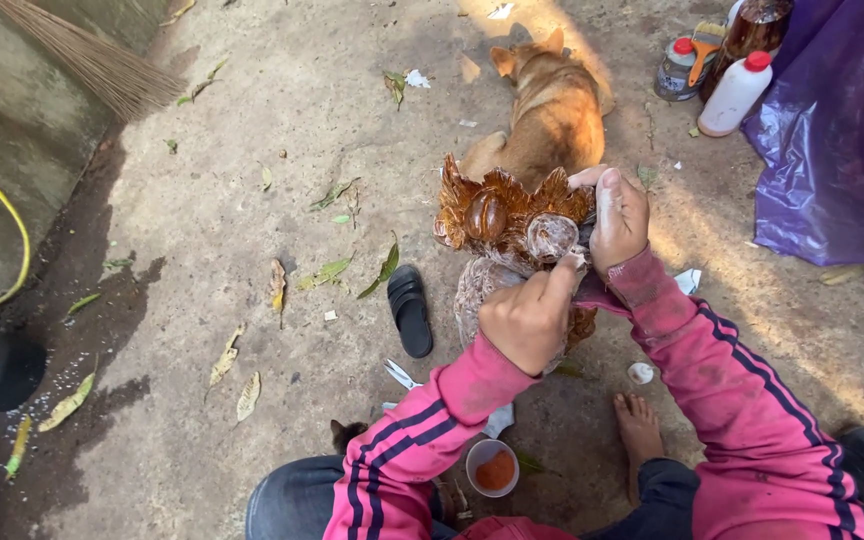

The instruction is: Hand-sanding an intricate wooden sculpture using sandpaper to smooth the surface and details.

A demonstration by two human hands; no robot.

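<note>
A carved wooden piece, glossy reddish brown with leaf-shaped edges, is held up in front of me. My right hand grips its right side with the thumb up. My left hand presses a finger on a dull grey patch of the carving, its other fingers curled. Whether that hand holds a cloth or paper is unclear. Both sleeves are pink with dark stripes. A small white cup of orange-red powder stands on the ground between my knees.
A tan dog lies just beyond the carving. A black sandal, dry leaves and my bare foot are on the concrete. Bottles and a brush stand beside a purple plastic sheet. A broom lies at top left.
</note>
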